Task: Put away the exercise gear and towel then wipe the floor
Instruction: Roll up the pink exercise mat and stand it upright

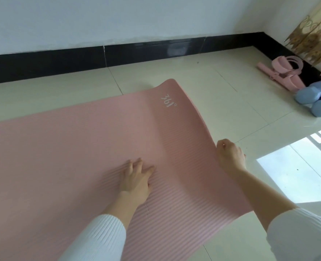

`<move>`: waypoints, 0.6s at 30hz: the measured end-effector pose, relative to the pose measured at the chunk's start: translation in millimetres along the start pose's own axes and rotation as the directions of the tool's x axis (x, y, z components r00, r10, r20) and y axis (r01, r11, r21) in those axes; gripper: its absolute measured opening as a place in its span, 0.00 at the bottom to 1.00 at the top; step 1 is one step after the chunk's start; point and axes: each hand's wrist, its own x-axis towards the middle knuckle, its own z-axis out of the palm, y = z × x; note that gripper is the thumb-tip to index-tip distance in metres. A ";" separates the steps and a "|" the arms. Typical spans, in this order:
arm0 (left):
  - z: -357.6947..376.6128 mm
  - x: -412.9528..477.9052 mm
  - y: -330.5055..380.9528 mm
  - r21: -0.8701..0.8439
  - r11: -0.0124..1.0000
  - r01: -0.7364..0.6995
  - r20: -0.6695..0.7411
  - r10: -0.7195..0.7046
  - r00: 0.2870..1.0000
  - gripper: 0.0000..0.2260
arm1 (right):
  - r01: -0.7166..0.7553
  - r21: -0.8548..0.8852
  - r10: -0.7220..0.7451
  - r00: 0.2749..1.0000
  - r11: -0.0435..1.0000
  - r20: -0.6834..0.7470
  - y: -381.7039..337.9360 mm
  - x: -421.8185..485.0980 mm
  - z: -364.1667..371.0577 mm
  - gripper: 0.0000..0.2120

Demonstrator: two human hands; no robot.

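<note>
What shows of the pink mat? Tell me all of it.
The pink mat looks like thick foam with fine ribs across its surface and a white 361° print near one corner. It lies spread on the tiled floor, running out of the picture on the left. Its right end is raised and curved off the floor, where the right hand grips the edge. The left hand rests flat on it.

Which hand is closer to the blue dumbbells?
Right. The right hand grips the edge of the mat toward the dumbbells; the left hand rests on the mat, farther away.
</note>
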 end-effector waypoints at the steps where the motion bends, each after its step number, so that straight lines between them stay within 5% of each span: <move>1: -1.2 1.0 0.2 -0.004 1.000 0.005 0.014 -0.005 1.000 0.27 | 0.003 0.099 -0.003 1.000 0.995 0.009 -2.9 1.7 -1.1 0.13; 4: -8.5 4.8 0.5 -0.022 1.000 0.010 0.070 -0.009 0.997 0.27 | -0.021 0.252 -0.016 0.990 0.968 0.143 -7.1 6.1 0.8 0.07; 9: -18.1 6.0 4.0 -0.096 0.994 0.052 0.157 -0.037 0.987 0.29 | -0.073 0.174 0.025 0.963 0.982 0.268 -5.7 0.7 13.0 0.33; 13: -31.8 13.7 24.5 -0.138 0.976 0.169 0.227 -0.135 0.965 0.29 | -0.018 0.035 0.004 0.929 0.999 0.369 -13.3 -12.0 25.4 0.31; 16: -39.7 29.8 46.8 -0.441 0.892 0.096 0.075 -0.069 0.995 0.26 | 0.098 -0.063 -0.071 0.938 0.993 0.339 -21.2 -21.9 32.5 0.25; 18: -42.3 37.0 61.3 -0.717 0.697 0.006 0.023 0.015 1.000 0.24 | 0.229 -0.140 -0.183 0.942 0.963 0.281 -22.1 -27.9 34.4 0.22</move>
